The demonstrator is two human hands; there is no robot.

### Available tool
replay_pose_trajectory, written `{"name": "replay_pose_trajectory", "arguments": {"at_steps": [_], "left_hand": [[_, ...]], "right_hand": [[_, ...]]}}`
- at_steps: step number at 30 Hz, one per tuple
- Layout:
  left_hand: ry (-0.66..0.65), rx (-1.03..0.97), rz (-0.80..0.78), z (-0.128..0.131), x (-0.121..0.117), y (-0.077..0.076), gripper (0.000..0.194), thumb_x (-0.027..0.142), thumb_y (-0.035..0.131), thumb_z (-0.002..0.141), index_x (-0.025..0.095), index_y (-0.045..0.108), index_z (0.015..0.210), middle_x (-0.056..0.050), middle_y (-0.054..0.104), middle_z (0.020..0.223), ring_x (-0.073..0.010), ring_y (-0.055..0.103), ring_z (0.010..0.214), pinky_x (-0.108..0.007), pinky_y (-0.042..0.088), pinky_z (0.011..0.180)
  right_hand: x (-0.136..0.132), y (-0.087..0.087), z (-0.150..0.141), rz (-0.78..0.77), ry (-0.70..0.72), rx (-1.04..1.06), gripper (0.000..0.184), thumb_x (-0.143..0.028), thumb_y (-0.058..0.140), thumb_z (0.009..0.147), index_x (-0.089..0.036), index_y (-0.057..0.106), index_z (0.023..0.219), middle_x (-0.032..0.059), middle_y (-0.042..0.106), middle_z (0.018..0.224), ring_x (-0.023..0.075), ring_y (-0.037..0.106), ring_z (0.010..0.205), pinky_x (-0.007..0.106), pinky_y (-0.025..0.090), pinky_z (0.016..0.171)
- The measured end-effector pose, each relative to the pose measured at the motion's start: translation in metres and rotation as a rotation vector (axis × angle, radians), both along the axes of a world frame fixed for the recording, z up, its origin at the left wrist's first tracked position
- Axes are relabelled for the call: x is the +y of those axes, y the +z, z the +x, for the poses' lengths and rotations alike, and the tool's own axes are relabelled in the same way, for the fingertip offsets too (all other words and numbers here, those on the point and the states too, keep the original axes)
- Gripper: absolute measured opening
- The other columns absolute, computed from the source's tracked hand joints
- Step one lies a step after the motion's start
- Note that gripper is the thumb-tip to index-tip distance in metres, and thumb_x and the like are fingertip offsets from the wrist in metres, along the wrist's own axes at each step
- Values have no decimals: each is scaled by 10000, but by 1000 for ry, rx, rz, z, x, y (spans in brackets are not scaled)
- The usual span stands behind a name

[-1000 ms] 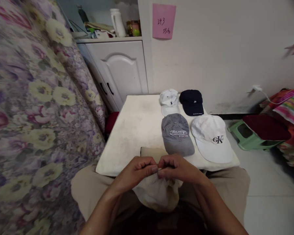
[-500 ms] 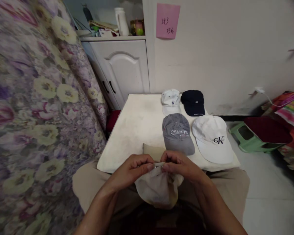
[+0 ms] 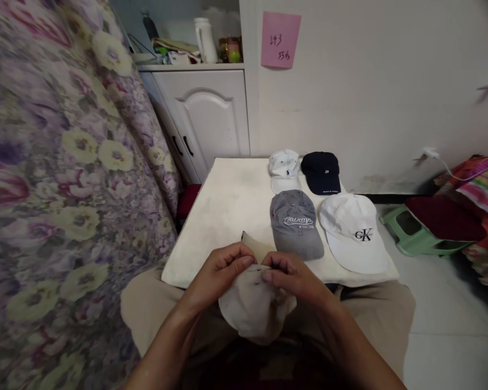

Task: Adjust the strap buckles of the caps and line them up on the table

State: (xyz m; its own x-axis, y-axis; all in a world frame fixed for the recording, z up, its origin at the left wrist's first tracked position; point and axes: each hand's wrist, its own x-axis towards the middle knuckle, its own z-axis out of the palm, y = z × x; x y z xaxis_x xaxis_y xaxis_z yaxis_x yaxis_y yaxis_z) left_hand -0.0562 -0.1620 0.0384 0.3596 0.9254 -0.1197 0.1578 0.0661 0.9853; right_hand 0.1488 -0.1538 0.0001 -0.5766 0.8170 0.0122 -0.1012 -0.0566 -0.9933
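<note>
A beige cap (image 3: 254,306) hangs between my two hands over my lap, near the table's front edge. The fingers of my left hand (image 3: 228,268) pinch its upper edge on the left. My right hand (image 3: 290,276) pinches the same edge on the right, its thumb on the fabric. Part of a pale flap, apparently the brim (image 3: 256,246), sticks out beyond the hands over the table. Just past my right hand lies a grey cap (image 3: 296,225) with white lettering. Beside it rests a white cap (image 3: 353,233) with dark letters.
The table (image 3: 223,200) has a cream cover. At its back lie a small white cap (image 3: 284,170) and a navy cap (image 3: 320,172). A floral curtain (image 3: 73,206) hangs at left; a green stool (image 3: 406,238) stands at right. A white cabinet (image 3: 211,116) is behind.
The beige cap has shifted slightly left and turned a little in my hands. Its pale flap now points more to the upper left. Both hands keep hold of the edge.
</note>
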Motion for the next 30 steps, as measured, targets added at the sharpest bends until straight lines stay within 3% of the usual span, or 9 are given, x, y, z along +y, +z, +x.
{"name": "replay_pose_trajectory", "arguments": {"at_steps": [3,7,11,13,17,19,21,24,30], "left_hand": [[10,20,44,-2,-3,3,254,409,561,946,170,618,883,34,545,721,-103,444,626,-214,344,574],[-62,75,64,-9,-10,7,219,378,585,939,196,628,1052,-7,614,911,-154,537,822,-241,409,696],[-121,7,25,-18,-13,3,365,348,670,866,210,583,1192,-38,619,1075,-202,549,984,-282,430,812],[-121,-2,-8,-21,-13,-1,415,320,730,801,205,584,1173,-24,619,1024,-194,550,938,-272,429,779],[-90,32,-89,-23,-11,-9,248,318,754,760,168,598,880,37,536,739,-124,465,673,-218,336,583],[-75,-7,-103,-22,-10,-12,254,333,751,761,167,563,793,50,499,684,-108,427,629,-211,303,553],[-41,-61,-98,-22,-9,-16,266,339,750,768,170,546,786,46,512,693,-108,434,634,-208,309,554],[24,-128,-97,-20,-8,-21,267,346,737,792,176,534,829,32,554,738,-115,474,654,-212,342,571],[14,-131,-106,-15,-7,-17,300,347,770,754,177,536,834,52,518,696,-97,433,612,-195,313,544]], "right_hand": [[0,1,-1,102,-99,-14,129,-257,683,822,-181,644,918,-3,616,808,139,539,728,251,404,644],[-1,2,-2,119,-131,26,170,-202,684,816,-200,641,981,5,653,881,153,586,800,261,439,702],[0,3,-3,118,-139,49,162,-186,674,823,-207,638,979,2,650,887,150,594,817,261,442,718],[1,4,-4,111,-143,55,156,-188,676,820,-207,640,970,-1,646,877,147,589,803,257,439,704],[2,5,-2,76,-130,55,155,-197,691,816,-211,644,963,-12,641,851,135,584,774,244,435,674],[2,4,1,46,-79,46,208,-188,715,799,-217,653,995,-6,661,888,139,601,799,246,448,690],[2,3,4,26,-52,48,300,-168,736,775,-231,657,1057,6,682,970,151,621,861,255,464,726],[1,0,7,37,-134,71,371,-156,738,772,-256,642,1116,10,689,1032,165,633,929,271,472,769],[0,-1,5,230,-306,-145,197,-186,735,786,-242,687,968,0,685,895,180,624,847,295,466,739]]}}
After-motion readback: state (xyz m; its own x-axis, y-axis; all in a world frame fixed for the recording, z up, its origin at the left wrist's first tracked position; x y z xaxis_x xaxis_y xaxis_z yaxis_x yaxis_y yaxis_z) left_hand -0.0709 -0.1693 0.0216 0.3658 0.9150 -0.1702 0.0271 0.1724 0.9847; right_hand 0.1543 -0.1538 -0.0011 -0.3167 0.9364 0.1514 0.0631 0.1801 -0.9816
